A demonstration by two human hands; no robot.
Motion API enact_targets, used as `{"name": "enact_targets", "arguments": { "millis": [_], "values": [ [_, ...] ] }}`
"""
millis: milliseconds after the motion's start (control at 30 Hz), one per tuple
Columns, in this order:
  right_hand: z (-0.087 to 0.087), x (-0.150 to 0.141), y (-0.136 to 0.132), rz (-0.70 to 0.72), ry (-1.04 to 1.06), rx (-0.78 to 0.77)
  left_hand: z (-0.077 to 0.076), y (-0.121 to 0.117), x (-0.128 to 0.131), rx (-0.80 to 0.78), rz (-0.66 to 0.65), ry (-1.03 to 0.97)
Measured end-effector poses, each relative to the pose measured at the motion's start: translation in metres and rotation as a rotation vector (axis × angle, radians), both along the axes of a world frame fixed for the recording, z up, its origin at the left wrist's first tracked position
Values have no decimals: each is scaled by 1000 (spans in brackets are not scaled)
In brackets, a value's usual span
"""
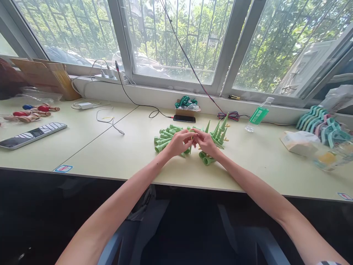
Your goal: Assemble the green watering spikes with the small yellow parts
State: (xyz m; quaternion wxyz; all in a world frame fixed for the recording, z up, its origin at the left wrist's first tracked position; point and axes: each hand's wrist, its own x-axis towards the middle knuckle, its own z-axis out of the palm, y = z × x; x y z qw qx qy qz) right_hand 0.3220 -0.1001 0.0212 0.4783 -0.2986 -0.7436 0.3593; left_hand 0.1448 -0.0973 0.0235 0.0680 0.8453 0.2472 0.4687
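My left hand (179,142) and my right hand (206,142) meet over the table, their fingertips pinched together around a small green cone (190,148), mostly covered by the fingers. Left of the hands lies a heap of light green hollow cones (162,141), their ribbed open ends facing outward. Pointed green cones (223,127) with small yellowish pegs stand at the right, behind my right hand. Below that hand, a few more cones (207,161) lie with round openings toward me.
Behind the hands lie a phone (184,118) on a cable and a small box (188,106) of green material. A bottle (257,115), a tissue pack (300,142) and hangers (322,125) are at right. Leftward are a white cable (110,121), a flat panel (34,135) and wooden toys (33,111).
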Motion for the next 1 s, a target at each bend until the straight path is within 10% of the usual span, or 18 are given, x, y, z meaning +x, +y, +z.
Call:
{"name": "enact_targets", "arguments": {
  "millis": [1000],
  "values": [
    [-10, 3, 12, 6, 69, -32, -1, 1, 2, -17, -36, 14]
  ]
}}
